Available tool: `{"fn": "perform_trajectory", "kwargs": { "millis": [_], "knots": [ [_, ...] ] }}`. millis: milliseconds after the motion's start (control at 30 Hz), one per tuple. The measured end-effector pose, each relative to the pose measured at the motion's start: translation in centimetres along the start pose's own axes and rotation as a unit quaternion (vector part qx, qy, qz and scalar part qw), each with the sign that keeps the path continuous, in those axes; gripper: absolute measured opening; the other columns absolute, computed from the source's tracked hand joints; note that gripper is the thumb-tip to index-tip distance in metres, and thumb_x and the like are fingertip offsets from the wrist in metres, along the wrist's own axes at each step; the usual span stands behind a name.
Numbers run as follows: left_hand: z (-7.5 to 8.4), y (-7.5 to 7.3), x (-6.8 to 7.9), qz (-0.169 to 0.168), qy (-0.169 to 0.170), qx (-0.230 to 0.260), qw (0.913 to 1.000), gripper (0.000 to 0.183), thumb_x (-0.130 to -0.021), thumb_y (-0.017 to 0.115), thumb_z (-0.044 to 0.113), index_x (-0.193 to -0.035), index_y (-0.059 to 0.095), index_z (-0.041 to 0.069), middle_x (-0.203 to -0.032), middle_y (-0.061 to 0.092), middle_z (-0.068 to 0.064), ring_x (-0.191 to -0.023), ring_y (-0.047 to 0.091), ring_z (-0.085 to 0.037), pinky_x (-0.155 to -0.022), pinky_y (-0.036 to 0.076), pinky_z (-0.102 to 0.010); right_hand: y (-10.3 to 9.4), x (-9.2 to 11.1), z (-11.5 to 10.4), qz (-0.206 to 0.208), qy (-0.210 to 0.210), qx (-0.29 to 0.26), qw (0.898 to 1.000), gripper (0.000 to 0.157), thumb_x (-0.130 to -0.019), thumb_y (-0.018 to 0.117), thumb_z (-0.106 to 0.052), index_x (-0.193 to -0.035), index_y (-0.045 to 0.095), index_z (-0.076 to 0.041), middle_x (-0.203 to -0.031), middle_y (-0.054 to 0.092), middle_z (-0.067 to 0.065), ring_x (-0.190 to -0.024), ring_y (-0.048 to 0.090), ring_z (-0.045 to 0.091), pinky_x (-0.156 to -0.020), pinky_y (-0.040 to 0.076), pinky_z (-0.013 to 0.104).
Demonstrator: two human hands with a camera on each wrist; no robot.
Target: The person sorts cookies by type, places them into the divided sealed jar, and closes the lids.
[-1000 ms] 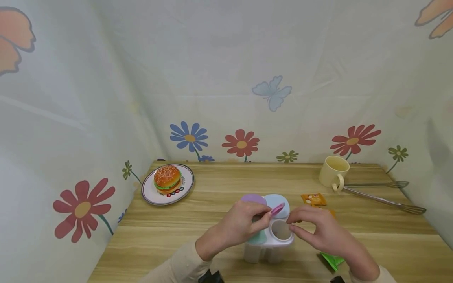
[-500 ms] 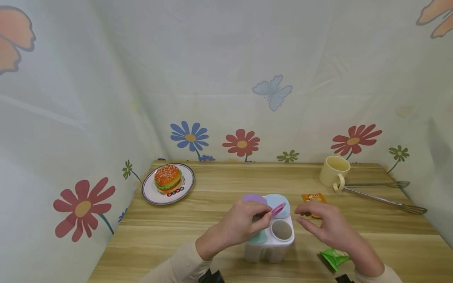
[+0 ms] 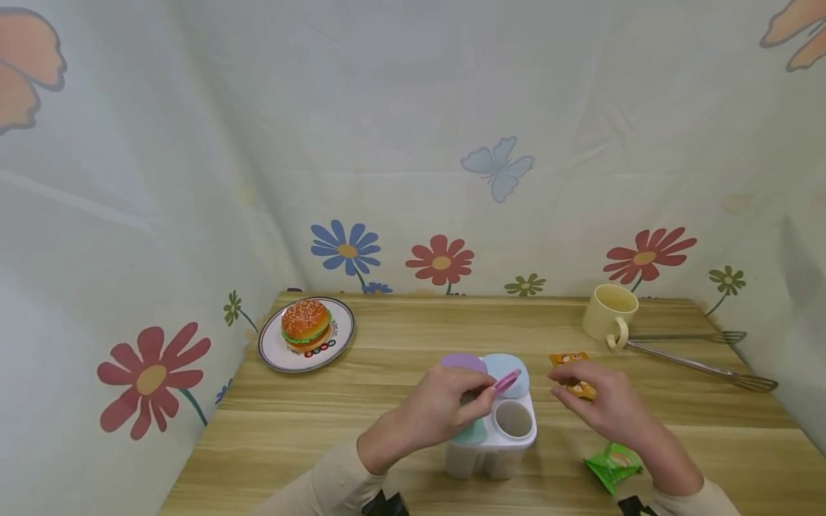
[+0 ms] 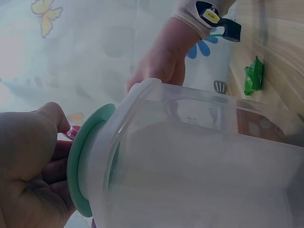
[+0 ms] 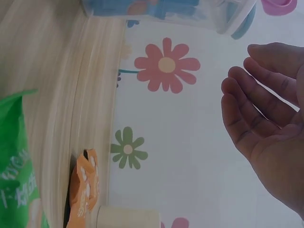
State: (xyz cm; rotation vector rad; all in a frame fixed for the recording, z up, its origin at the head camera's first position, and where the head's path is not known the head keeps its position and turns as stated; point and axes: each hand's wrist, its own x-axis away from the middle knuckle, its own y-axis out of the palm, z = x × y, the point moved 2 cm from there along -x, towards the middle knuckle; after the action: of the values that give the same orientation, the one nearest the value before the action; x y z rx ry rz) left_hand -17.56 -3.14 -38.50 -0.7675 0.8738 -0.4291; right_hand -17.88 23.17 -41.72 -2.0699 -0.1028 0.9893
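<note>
Head view, with the container as the clock's centre and twelve pointing at the far curtain: the pale curtain (image 3: 413, 107), printed with flowers and butterflies, wraps the back and both sides. Below it spreads the wood-grained counter (image 3: 387, 344).

Two hands reach in from the six o'clock side, in light sleeves. The left hand (image 3: 435, 408) is over the container, its grip nearly closed, thumb and fingertips pinching a small pink lid. The right hand (image 3: 606, 405) hovers at three o'clock, apart from the container; its grip is loosely parted, fingers curved, thumb away from them, palm bare.

The container (image 3: 500, 464) stands upright on the counter, its walls translucent and its top white. A white plate (image 3: 274, 347) with a dark rim lies at ten o'clock. Two metal utensils, a whisk (image 3: 684, 361) and a flatter-headed tool (image 3: 728, 336), stretch between two and three o'clock. A yellow mug (image 3: 599, 322) stands upright at two, its handle turned toward five.

A burger (image 3: 306, 324) rests on the plate. A green packet (image 3: 613, 466) lies at four o'clock, and orange packets (image 3: 584, 391) at two, partly behind the right hand.

On the container's top, a purple lid (image 3: 464, 362) sits at eleven, a blue lid (image 3: 505, 364) at one and a green lid (image 3: 474, 433) at seven; the round compartment (image 3: 513, 420) at five is uncovered. The pink lid (image 3: 507, 381) is held tilted above the top, beyond that compartment.
</note>
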Motion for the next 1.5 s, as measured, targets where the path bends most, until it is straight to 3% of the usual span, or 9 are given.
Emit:
{"fn": "perform_trajectory", "kwargs": {
  "millis": [133,400,667,1033,1333,1500],
  "knots": [
    [-0.1,0.1,-0.1,0.004,0.01,-0.005,0.9999,0.013,-0.091,0.063,0.017,-0.093,0.075,0.011,-0.081,0.071,0.005,-0.071,0.056,0.002,-0.069,0.046,-0.004,-0.1,0.2,0.5,-0.001,0.02,0.009,1.0,0.029,-0.072,0.082,-0.002,-0.094,0.072,-0.018,-0.091,0.073,-0.004,-0.078,0.068,0.011,-0.071,0.051,0.013],
    [-0.1,0.0,-0.1,-0.002,0.001,-0.002,1.0,0.013,-0.092,0.063,0.018,-0.092,0.075,0.011,-0.078,0.069,0.006,-0.068,0.051,0.003,-0.064,0.043,-0.002,0.3,0.5,2.2,-0.002,0.046,0.02,0.999,0.024,-0.074,0.081,-0.003,-0.093,0.073,-0.014,-0.088,0.073,-0.002,-0.077,0.068,0.011,-0.066,0.057,0.03],
    [-0.1,0.0,-0.2,0.007,0.017,-0.017,0.9997,0.013,-0.091,0.062,0.017,-0.091,0.074,0.012,-0.078,0.069,0.007,-0.069,0.052,0.003,-0.065,0.042,-0.004,0.9,1.1,4.8,-0.01,0.09,0.02,0.996,0.022,-0.075,0.08,-0.002,-0.093,0.072,-0.011,-0.09,0.074,0.004,-0.08,0.069,0.018,-0.066,0.058,0.034],
    [0.0,-0.2,-0.2,0.0,0.007,-0.007,0.9999,0.014,-0.091,0.062,0.017,-0.092,0.074,0.012,-0.079,0.069,0.007,-0.069,0.051,0.003,-0.065,0.041,-0.003,0.7,1.8,7.1,-0.054,0.19,0.014,0.98,0.021,-0.082,0.076,-0.008,-0.1,0.071,0.001,-0.096,0.073,0.014,-0.084,0.069,0.031,-0.07,0.056,0.044],
    [0.0,-0.2,-0.2,-0.006,0.001,0.002,1.0,0.014,-0.092,0.062,0.017,-0.092,0.074,0.011,-0.079,0.069,0.006,-0.069,0.051,0.003,-0.065,0.042,-0.003,0.8,2.5,9.2,-0.073,0.211,0.03,0.974,0.021,-0.083,0.075,-0.009,-0.1,0.071,0.002,-0.093,0.072,0.015,-0.08,0.067,0.029,-0.067,0.054,0.035],
    [0.1,-0.2,-0.2,-0.009,-0.004,0.005,0.9999,0.014,-0.092,0.062,0.017,-0.093,0.075,0.011,-0.08,0.069,0.006,-0.069,0.052,0.004,-0.066,0.043,-0.002,0.9,2.8,10.0,-0.087,0.23,0.029,0.969,0.021,-0.083,0.074,-0.008,-0.099,0.07,0.004,-0.09,0.071,0.014,-0.08,0.066,0.027,-0.067,0.054,0.035]
  ]
}}
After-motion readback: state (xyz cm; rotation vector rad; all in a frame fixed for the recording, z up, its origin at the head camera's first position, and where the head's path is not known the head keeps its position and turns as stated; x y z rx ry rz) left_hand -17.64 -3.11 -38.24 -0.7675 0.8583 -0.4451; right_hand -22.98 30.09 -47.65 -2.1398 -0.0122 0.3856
